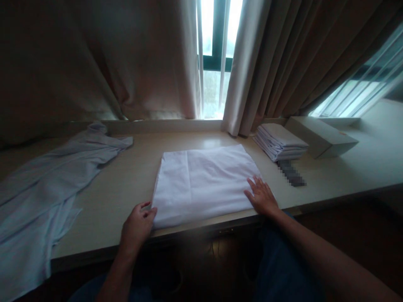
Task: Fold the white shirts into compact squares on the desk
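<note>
A white cloth [214, 180], folded into a flat rectangle with a crease towards its left side, lies in front of me near the table's front edge. My right hand [260, 195] rests flat on the cloth's right side, fingers spread. At the near left corner is my left hand [138, 224], its fingers loosely bent and a gap showing between index finger and thumb. The thumb tip touches the cloth's edge there. On the left, a rumpled pile of white cloth [63, 167] spreads over the table and hangs off its front edge.
The long pale table [113, 201] runs beneath the window [217, 50] and beige curtains [157, 63]. To the right stand a stack of folded white cloths [280, 141], a pale box [323, 136] and a dark, pixelated object [291, 173].
</note>
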A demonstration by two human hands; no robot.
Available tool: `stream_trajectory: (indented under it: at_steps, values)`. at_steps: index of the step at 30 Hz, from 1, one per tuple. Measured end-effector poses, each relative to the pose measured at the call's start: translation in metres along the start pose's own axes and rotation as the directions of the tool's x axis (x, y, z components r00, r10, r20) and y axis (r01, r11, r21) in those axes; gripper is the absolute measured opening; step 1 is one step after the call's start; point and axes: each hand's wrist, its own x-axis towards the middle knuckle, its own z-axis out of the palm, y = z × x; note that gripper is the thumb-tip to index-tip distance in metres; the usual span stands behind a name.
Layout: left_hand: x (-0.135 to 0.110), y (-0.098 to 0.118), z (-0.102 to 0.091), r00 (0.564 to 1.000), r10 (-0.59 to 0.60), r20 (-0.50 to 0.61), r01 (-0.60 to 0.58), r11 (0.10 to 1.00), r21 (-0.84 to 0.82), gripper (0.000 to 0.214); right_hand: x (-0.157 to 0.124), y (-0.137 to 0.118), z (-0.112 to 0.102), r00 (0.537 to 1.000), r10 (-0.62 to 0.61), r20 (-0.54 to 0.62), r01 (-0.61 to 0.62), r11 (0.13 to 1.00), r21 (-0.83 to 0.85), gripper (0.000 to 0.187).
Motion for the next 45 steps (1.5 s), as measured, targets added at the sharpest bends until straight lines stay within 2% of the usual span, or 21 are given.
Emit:
stream_trajectory:
  at_steps: [4,12,25,29,36,45]
  values:
    - [0.002,-0.005,0.004,0.999,-0.022,-0.023,0.023,0.997,0.077,0.054,0.0,0.0,0.001,1.0,0.003,-0.008,-0.003,1.0,0.001,0.064]
    - [0.002,-0.002,0.008,0.999,-0.014,-0.037,0.018,0.995,0.103,0.045,0.002,0.0,0.001,1.0,0.01,0.012,-0.01,1.0,-0.009,0.064]
    - [0.006,-0.003,0.021,0.999,0.002,-0.044,0.006,0.983,0.182,0.047,0.004,-0.002,-0.009,0.995,0.047,0.087,-0.047,0.999,0.002,0.067]
    - [0.004,0.001,0.022,0.999,-0.042,-0.034,0.047,0.979,0.197,0.051,0.003,0.0,-0.006,0.996,0.035,0.076,-0.036,0.999,0.005,0.067]
    - [-0.008,0.011,0.02,0.999,-0.02,-0.032,0.024,0.99,0.14,0.072,0.002,0.0,-0.002,0.999,0.02,0.049,-0.019,1.0,-0.012,0.066]
    - [-0.006,0.004,0.021,0.999,-0.023,-0.036,0.025,0.998,0.061,0.058,0.002,0.0,-0.001,0.999,0.02,0.036,-0.02,1.0,-0.017,0.065]
